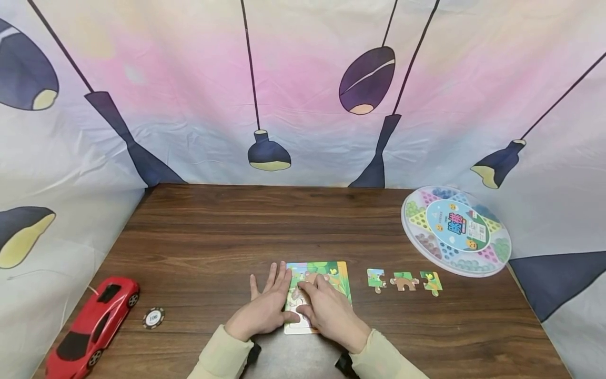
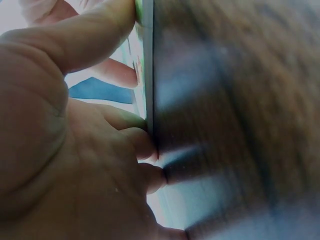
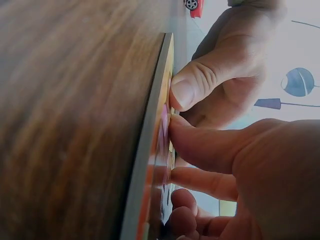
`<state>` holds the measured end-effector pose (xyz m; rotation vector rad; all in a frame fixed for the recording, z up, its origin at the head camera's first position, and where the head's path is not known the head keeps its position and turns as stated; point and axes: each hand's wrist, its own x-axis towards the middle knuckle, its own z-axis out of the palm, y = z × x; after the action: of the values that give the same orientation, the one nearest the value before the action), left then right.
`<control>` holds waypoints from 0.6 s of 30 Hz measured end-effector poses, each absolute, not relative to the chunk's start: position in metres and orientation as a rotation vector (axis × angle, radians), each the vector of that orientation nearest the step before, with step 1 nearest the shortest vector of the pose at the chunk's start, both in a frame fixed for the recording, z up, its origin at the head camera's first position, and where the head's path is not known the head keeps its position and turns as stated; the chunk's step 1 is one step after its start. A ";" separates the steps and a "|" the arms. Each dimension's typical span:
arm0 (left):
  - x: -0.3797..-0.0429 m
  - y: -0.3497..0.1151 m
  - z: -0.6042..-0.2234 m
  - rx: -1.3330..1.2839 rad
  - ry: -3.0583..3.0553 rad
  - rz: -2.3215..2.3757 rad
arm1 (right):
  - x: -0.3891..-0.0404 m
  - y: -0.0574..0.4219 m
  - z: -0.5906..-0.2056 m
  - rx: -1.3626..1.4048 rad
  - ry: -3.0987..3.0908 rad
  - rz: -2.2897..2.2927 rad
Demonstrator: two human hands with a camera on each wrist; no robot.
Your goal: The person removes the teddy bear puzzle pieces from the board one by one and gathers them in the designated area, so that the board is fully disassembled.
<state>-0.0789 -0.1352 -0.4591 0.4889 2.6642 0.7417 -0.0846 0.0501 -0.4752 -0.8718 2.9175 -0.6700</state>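
Note:
A puzzle board (image 1: 342,271) with a colourful cartoon picture lies in front of the person; its lower left part shows pale outlines. The left hand (image 1: 265,310) spreads its fingers along the board's left edge, with the thumb over the lower part. In the left wrist view, fingers of the left hand (image 2: 75,140) reach the board's edge (image 2: 149,75). The right hand (image 1: 333,315) rests thumb and index fingertips on the board, a little apart. The right wrist view shows the right hand (image 3: 240,160) touching the board's face; what lies under its fingertips is hidden.
Three loose puzzle pieces (image 1: 376,279) lie in a row right of the board. Behind them sits a round Chinese checkers set (image 1: 416,231). A red toy car (image 1: 97,326) and a poker chip (image 1: 153,318) are at left. A fabric backdrop (image 1: 303,105) borders the wooden table (image 1: 227,226).

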 end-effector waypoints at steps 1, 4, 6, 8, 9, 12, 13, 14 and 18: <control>-0.079 -0.135 -0.459 0.488 2.667 0.741 | -0.085 0.050 -0.475 -0.879 2.919 -0.671; -0.079 -0.135 -0.459 0.488 2.674 0.738 | -0.085 0.049 -0.475 -0.893 2.920 -0.673; -0.079 -0.135 -0.459 0.487 2.677 0.740 | -0.084 0.049 -0.475 -0.899 2.923 -0.670; -0.079 -0.135 -0.459 0.485 2.679 0.741 | -0.084 0.048 -0.474 -0.906 2.924 -0.666; -0.079 -0.135 -0.459 0.483 2.679 0.743 | -0.084 0.047 -0.474 -0.911 2.921 -0.665; -0.079 -0.135 -0.460 0.481 2.679 0.742 | -0.084 0.045 -0.472 -0.917 2.902 -0.662; -0.079 -0.135 -0.460 0.481 2.680 0.739 | -0.084 0.044 -0.471 -0.918 2.894 -0.659; -0.079 -0.135 -0.460 0.480 2.679 0.737 | -0.084 0.043 -0.471 -0.917 2.884 -0.657; -0.079 -0.134 -0.460 0.478 2.679 0.725 | -0.085 0.041 -0.470 -0.903 2.857 -0.642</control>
<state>-0.0793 -0.1344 -0.4603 0.4779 2.6794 0.7253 -0.0847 0.0414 -0.4703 -0.9026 2.8568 -0.6417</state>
